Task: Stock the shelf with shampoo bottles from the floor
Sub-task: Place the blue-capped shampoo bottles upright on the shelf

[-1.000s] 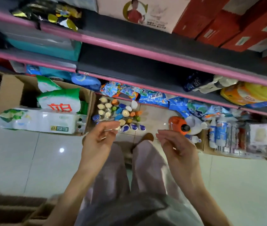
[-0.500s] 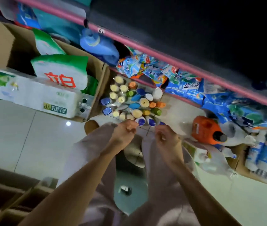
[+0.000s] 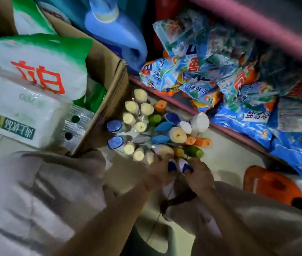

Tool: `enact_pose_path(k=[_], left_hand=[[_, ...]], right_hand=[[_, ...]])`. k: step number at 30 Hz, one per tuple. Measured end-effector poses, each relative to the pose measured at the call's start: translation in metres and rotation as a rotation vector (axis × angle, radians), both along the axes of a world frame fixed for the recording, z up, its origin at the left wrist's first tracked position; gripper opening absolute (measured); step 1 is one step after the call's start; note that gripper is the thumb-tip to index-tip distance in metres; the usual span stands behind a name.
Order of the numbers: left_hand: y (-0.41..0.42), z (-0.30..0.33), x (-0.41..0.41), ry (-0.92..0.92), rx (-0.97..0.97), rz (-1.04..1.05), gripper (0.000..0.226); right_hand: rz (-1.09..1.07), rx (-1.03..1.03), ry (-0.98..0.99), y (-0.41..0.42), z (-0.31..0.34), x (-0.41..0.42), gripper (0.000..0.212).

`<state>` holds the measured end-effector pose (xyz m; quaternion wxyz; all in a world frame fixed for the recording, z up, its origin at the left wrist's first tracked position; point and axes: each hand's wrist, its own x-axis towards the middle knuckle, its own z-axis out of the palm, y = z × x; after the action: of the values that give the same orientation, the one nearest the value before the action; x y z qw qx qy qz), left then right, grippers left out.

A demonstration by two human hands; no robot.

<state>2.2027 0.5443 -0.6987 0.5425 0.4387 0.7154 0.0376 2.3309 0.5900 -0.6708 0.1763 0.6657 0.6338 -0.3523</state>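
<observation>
Both hands reach down to the bottles standing on the floor.

The shampoo bottles stand bunched upright on the floor, between a cardboard box and the bottom shelf, which holds blue packets; their caps show cream, blue, orange and green; the left hand and right hand each seem to curl round a blue-capped bottle at the near edge, though blur hides the grip; judging by the crowded cluster, most of the stocking is left to do.
</observation>
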Motion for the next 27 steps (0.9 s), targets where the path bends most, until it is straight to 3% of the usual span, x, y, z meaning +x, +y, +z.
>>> enact_pose_path(k=[4,8,10,12,14,20,23,27], left_hand=[[-0.014,-0.036,0.03,0.066,0.167,0.073,0.038],[-0.022,-0.035,0.046,0.17,0.24,0.108,0.028],[-0.028,-0.025,0.041,0.169,0.252,0.085,0.025],[-0.032,-0.02,0.034,0.179,0.27,-0.037,0.025],[-0.033,-0.01,0.026,0.204,0.286,-0.073,0.025],[-0.038,0.025,0.011,0.215,0.355,-0.136,0.017],[-0.04,0.046,0.004,0.202,0.409,-0.166,0.02],[-0.033,0.088,-0.006,0.198,0.488,-0.219,0.019]], right_hand=[[0.072,0.015,0.009,-0.015,-0.048,0.005,0.019],[0.15,0.165,0.007,-0.026,-0.049,0.005,0.005],[0.182,0.146,-0.016,-0.035,-0.034,0.006,0.016],[0.116,0.158,-0.005,-0.038,-0.028,0.011,0.009],[0.065,0.189,-0.012,-0.039,-0.018,0.012,0.021],[0.149,0.214,-0.045,-0.038,0.035,0.021,0.024],[0.023,0.225,0.042,-0.032,0.068,0.039,0.022],[-0.361,0.199,0.308,-0.024,0.12,0.067,0.002]])
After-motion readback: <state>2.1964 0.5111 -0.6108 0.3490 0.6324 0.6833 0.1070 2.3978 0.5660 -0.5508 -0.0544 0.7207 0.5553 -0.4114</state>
